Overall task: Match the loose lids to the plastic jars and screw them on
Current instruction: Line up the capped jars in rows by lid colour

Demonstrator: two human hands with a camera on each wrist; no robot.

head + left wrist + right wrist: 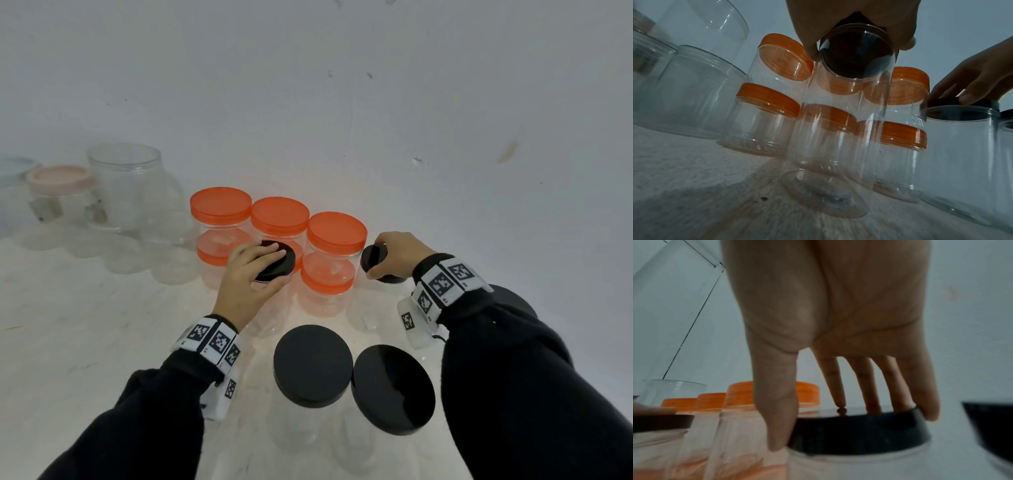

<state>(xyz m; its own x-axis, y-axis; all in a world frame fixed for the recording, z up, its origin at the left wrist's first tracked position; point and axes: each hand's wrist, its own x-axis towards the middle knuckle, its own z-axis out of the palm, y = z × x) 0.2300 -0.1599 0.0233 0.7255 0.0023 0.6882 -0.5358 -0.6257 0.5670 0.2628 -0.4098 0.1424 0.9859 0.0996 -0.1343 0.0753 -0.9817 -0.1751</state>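
Note:
My left hand point(263, 265) grips a black lid point(279, 262) from above, thumb at its near rim. The lid sits on the mouth of a tall clear jar point(838, 129), and fingers point(807, 37) curl round the lid point(857, 55). My right hand point(394, 257) holds a second black lid point(370, 257) on another clear jar point(962, 146). In the right wrist view the thumb point(777, 418) runs down the lid's side point(859, 434) and the fingertips rest on its top.
Several orange-lidded jars point(335, 233) stand just behind both hands. Two black-lidded jars point(313, 365) point(394, 389) stand close in front, and another black lid point(513, 298) shows behind my right arm. Lidless clear jars point(126, 185) and a pink-lidded jar point(60, 178) stand far left.

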